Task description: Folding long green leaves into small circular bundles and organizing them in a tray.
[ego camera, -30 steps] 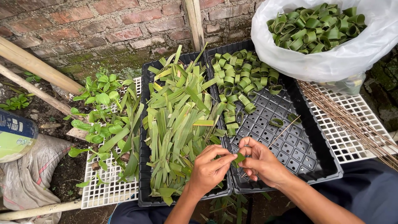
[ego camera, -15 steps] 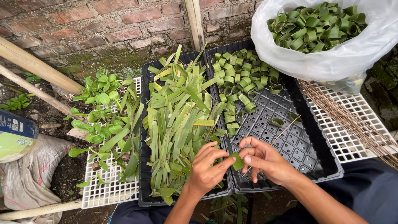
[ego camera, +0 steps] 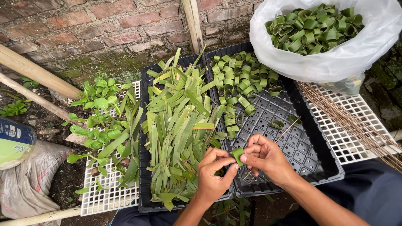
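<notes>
Leaf strip [ego camera: 238, 155] — a short green piece, bent into a loop — sits pinched between both hands just above the seam where the two black trays meet. The left hand [ego camera: 213, 178] curls its thumb and forefinger shut on the near side of the strip; the right hand [ego camera: 268, 159] closes its fingertips on the far side, with what looks like a thin stick held under them, though that is hard to make out.

To do this well, I judge the loop should be kept tight and its overlapping ends square, the pinch never slackening while the ends are fixed.

The left tray [ego camera: 144, 138] is heaped with long flat leaves [ego camera: 180, 125]. The right tray [ego camera: 310, 142] holds finished rings [ego camera: 234, 79] at its far end and bare grid nearer the hands — the most open room. A white bag [ego camera: 335, 58] of rings overhangs its far corner, and sticks [ego camera: 347, 117] lie across the white grid [ego camera: 356, 142] to the right, near the forearm. Seedlings [ego camera: 100, 109] crowd the left grid.
</notes>
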